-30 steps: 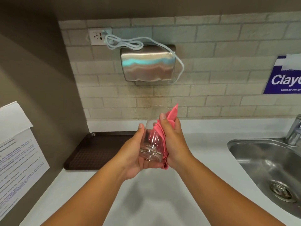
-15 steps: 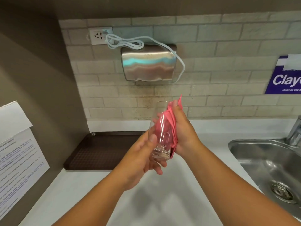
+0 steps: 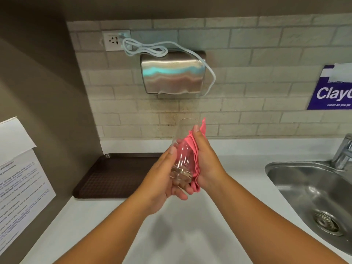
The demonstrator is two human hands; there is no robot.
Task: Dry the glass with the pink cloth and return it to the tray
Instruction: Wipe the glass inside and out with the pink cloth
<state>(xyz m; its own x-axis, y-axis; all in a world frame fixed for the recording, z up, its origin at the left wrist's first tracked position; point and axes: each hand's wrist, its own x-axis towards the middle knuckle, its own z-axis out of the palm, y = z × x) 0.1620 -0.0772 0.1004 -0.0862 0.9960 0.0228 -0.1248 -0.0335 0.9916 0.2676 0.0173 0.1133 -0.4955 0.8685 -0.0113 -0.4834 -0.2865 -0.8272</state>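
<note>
A clear drinking glass [image 3: 183,149] is held upright and slightly tilted above the white counter, mouth up. My left hand [image 3: 162,180] cups its base and lower side from the left. My right hand [image 3: 205,161] presses the pink cloth [image 3: 196,155] against the glass's right side, with the thumb over the cloth near the rim. A corner of the cloth sticks up past the rim. The dark brown tray [image 3: 114,176] lies on the counter to the left, behind my left hand, with nothing on its visible part.
A steel sink [image 3: 312,191] with a tap [image 3: 342,151] sits at the right. A metal hand dryer [image 3: 173,75] with a white cable hangs on the tiled wall above. Printed paper sheets [image 3: 17,183] hang on the left wall. A purple sign [image 3: 331,90] is at far right.
The glass has been turned in my hands while the cloth slid along its side. My left hand has shifted its hold lower around the base. Both hands stay at about the same place.
</note>
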